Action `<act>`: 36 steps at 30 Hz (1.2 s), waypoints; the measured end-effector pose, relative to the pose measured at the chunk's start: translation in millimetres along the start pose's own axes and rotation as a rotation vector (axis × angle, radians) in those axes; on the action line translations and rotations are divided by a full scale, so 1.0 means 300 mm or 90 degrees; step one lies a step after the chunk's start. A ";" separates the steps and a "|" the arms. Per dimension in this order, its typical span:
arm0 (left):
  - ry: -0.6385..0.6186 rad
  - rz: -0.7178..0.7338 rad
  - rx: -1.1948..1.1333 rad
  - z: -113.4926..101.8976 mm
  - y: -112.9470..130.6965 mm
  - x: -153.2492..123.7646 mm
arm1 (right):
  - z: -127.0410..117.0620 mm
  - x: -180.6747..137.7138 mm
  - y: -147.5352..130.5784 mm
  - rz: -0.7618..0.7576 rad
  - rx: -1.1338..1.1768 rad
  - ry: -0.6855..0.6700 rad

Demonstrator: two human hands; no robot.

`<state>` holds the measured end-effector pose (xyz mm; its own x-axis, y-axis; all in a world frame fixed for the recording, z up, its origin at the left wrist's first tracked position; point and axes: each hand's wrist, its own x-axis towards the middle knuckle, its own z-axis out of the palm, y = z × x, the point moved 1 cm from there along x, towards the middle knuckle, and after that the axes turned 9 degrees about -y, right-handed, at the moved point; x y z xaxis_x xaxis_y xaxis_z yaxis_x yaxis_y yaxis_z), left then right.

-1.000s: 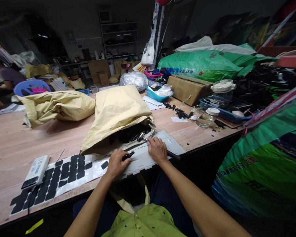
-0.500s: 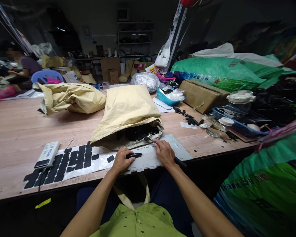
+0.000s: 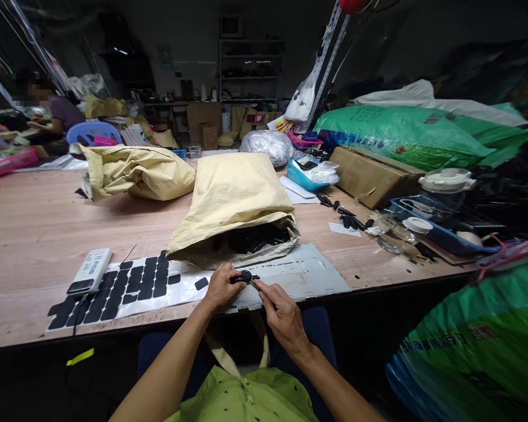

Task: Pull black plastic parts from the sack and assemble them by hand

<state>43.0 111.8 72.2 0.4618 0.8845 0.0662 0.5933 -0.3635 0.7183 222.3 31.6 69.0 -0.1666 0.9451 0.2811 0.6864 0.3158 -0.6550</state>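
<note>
One small blk part (image 3: 236, 279) was clasped in L hand (image 3: 221, 287) over a grey board (image 3: 310, 271) nr an open bag (image 3: 240, 190); R hand (image 3: 285, 315) pinched a slim rod (image 3: 255, 286) close by, where off-angle pressure risked a slip.

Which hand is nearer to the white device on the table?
Left. The left hand is right of the white device; the right hand is farther right.
</note>
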 end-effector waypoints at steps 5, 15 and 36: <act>0.012 0.001 -0.007 0.003 -0.003 0.000 | -0.006 -0.004 0.006 0.035 -0.029 0.005; 0.011 -0.013 -0.002 0.003 -0.002 -0.001 | -0.026 -0.008 0.042 0.064 -0.040 0.025; -0.066 0.156 0.095 0.043 0.064 -0.172 | -0.095 0.262 0.266 0.187 -0.393 0.053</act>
<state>39.1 55.5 73.8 0.6632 0.7334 0.1491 0.5423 -0.6082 0.5797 284.3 128.7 58.8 0.1264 0.9668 0.2223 0.9765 -0.0817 -0.1995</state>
